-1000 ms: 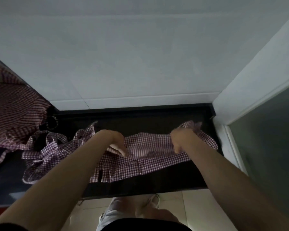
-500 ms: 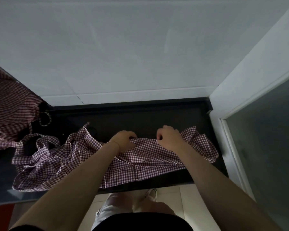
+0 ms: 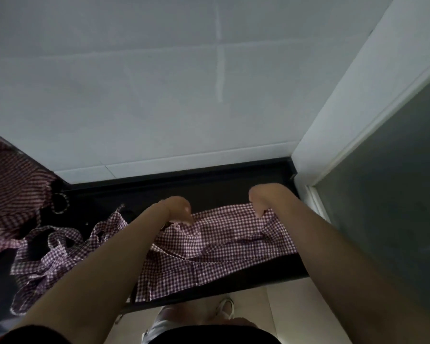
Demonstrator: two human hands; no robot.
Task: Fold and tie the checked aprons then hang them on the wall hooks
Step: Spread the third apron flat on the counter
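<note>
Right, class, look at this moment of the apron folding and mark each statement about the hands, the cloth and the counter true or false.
1. Both hands, left hand and right hand, grip the purple-and-white checked apron. True.
2. The apron lies on a white wooden table. False: it lies on a dark counter.
3. The apron hangs on a wall hook. False: it is spread on the counter.
4. A second heap of checked cloth sits at the far left. True.
</note>
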